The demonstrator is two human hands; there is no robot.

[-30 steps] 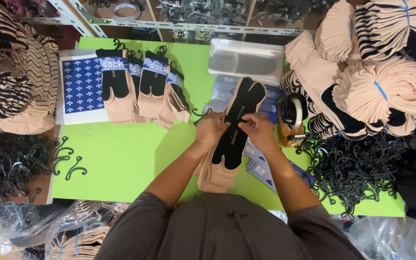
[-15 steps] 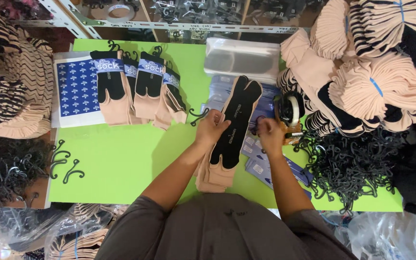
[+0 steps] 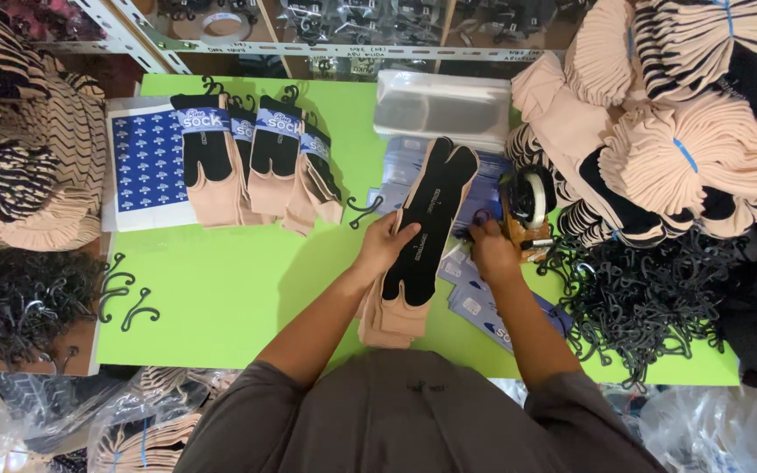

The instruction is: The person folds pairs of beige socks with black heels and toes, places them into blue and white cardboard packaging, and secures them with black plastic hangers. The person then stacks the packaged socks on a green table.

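A beige and black sock pair [image 3: 422, 236] lies lengthwise on the green table [image 3: 221, 298], on top of a small stack of similar socks. My left hand [image 3: 385, 245] presses on its left edge near the middle. My right hand [image 3: 492, 250] is off the sock, reaching right over the blue paper labels [image 3: 475, 302], with its fingertips at the tape dispenser [image 3: 526, 206]. Whether it holds anything is hidden by the fingers. A loose black hook [image 3: 363, 210] lies just left of the sock's top.
Packaged socks with blue labels [image 3: 256, 158] lie at the back left beside a blue sheet of stickers [image 3: 146, 162]. A clear plastic box [image 3: 444, 109] stands at the back. Heaps of socks [image 3: 676, 114] and black hooks [image 3: 650, 289] crowd the right, more hooks [image 3: 10, 298] the left.
My right hand has left the sock and moved right to the tape dispenser. My left hand stays on the sock, which has not shifted.
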